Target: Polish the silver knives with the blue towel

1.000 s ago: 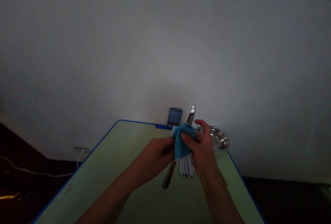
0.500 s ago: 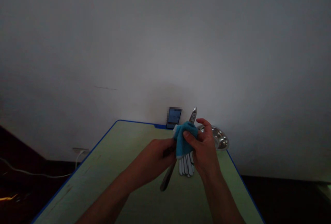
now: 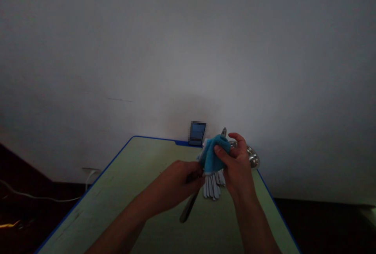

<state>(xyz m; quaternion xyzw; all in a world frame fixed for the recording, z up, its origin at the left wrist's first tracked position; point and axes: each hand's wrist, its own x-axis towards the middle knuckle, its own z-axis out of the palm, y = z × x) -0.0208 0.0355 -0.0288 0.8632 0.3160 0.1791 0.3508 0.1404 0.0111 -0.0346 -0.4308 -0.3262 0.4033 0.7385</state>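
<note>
My left hand (image 3: 179,181) is closed round the handle of a metal table knife (image 3: 188,209), which slants up and to the right above the table. My right hand (image 3: 236,166) pinches a blue cloth (image 3: 213,156) wrapped round the knife's blade. Only the blade's tip (image 3: 223,132) pokes out above the cloth. Under my hands, several pieces of white cutlery (image 3: 212,186) lie side by side on the green table (image 3: 132,183).
A shiny metal bowl (image 3: 253,159) sits at the table's far right corner, partly behind my right hand. A small dark screen (image 3: 197,133) leans against the grey wall at the table's far edge. The floor at left holds a white cable (image 3: 44,197).
My right hand has slid the blue cloth up along the blade, so less of the tip shows now. The knife handle has dropped slightly lower and left.
</note>
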